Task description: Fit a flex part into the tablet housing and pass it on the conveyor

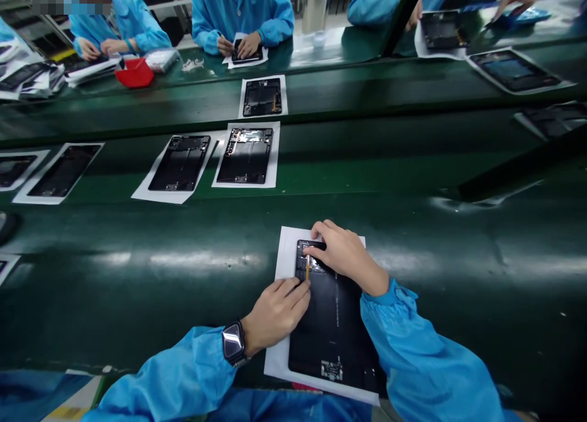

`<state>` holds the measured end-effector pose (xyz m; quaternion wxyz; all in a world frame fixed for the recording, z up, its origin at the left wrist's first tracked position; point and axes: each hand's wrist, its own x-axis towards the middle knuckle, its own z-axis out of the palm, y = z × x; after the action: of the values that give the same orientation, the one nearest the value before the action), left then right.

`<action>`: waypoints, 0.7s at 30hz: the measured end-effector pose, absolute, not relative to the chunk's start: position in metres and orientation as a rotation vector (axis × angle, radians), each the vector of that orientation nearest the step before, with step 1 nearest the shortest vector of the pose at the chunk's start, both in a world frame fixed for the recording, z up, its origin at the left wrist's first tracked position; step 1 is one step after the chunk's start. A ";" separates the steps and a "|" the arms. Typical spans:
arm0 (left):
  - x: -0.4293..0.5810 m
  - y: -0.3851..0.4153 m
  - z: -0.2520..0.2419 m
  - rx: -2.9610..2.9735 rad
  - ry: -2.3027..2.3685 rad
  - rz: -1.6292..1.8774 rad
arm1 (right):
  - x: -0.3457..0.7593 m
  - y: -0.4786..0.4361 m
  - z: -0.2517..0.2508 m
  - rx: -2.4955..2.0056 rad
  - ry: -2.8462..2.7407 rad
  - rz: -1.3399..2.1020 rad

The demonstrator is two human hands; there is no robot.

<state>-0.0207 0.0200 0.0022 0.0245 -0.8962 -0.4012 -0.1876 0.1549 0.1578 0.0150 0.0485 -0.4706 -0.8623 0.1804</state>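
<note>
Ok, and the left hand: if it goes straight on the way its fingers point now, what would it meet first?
The left hand would probably meet the narrow yellow strip first. The strip lies on the black device panel, just ahead of the fingertips, though the depth is hard to judge from this view.

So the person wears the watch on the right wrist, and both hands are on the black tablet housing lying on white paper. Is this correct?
Not quite: the watch is on the left wrist, not the right, as the head view shows. The rest stands: the left hand and right hand are on the black tablet housing, which lies on white paper.
</note>
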 end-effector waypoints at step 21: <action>-0.037 0.024 0.015 -3.064 -1.263 -0.463 | 0.205 0.074 0.065 -1.432 -2.316 0.932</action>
<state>-0.0366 0.0242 0.0152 -0.1023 -0.9109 -0.3754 -0.1376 0.2051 0.0736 0.0651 0.1314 -0.4934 -0.7977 0.3209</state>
